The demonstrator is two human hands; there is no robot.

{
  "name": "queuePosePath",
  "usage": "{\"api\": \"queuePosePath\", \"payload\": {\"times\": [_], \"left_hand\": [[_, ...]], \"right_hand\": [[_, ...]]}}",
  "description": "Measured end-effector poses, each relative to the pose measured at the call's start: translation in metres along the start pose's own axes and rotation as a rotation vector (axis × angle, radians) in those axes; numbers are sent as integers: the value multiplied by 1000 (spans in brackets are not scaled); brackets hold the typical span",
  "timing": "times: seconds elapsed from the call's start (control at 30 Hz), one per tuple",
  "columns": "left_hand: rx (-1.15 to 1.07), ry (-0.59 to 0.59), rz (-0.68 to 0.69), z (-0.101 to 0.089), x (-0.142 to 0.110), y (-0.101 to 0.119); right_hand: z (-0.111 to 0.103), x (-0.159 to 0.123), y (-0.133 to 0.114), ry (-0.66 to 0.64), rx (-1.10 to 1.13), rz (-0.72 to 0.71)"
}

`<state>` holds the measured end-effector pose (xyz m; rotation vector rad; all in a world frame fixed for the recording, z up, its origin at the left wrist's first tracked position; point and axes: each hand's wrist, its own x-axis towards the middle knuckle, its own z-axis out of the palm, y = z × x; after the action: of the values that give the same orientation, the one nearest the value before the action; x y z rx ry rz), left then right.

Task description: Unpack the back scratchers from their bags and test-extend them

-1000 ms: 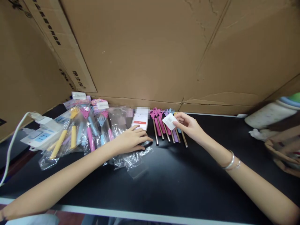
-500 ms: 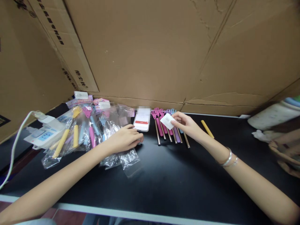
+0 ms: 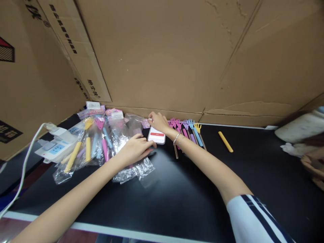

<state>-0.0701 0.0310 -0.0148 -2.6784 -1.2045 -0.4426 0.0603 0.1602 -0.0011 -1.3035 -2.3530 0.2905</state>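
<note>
My left hand [image 3: 136,146] lies over the clear plastic bags [image 3: 124,175], its fingers stretched out and apart, holding nothing I can see. My right hand [image 3: 160,122] reaches across the top of a phone [image 3: 156,137] that has a red bar on its lit screen. Its fingers are pinched together, with a small white edge of a card [image 3: 150,119] at the tips; most of the card is hidden. Right of the phone, beneath my right forearm, lies a row of back scratchers [image 3: 197,134] with pink, purple, blue and yellow claw heads.
Bagged back scratchers [image 3: 102,141] are heaped at left, beside a white power strip [image 3: 57,146] with a cable. A yellow handle piece [image 3: 225,141] lies alone at right. Cardboard walls [image 3: 162,67] rise behind the black table [image 3: 182,202]. A pale bottle [image 3: 301,126] lies far right.
My right hand has swept left with the white card, from above the back scratchers to the phone's top edge. My left hand stays nearly in place. The view has shifted slightly.
</note>
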Motion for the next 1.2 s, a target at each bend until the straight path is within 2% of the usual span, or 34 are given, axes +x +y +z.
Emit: {"api": "queuePosePath", "payload": {"times": [0.13,0.23,0.3,0.43,0.53,0.63,0.73,0.87,1.03,1.2], "left_hand": [[-43,30,-22,-11,-3,-5],[-48,25,-55,-29,-8,-14],[-50,0,-123,-43,-15,-21],[-105,-119,-263,-57,-42,-34],[-100,-194,-295,-47,-63,-36],[-77,-261,-283,-29,-71,-34],[-93,-275,-272,-15,-67,-31],[-147,-205,-285,-6,-51,-28],[-208,-180,-267,-1,-34,-25],[-164,-96,-253,-9,-11,-25]], "right_hand": [[-9,-8,-3,25,-137,-116],[-33,-27,10,31,-211,-185],[-55,-47,26,50,-291,-232],[-104,-99,75,124,-421,-239],[-133,-139,122,141,-427,-129],[-147,-170,168,160,-399,9],[-145,-190,199,145,-300,57],[-131,-204,215,96,-217,79],[-109,-208,207,22,-103,58],[-95,-199,186,-33,22,5]]}}
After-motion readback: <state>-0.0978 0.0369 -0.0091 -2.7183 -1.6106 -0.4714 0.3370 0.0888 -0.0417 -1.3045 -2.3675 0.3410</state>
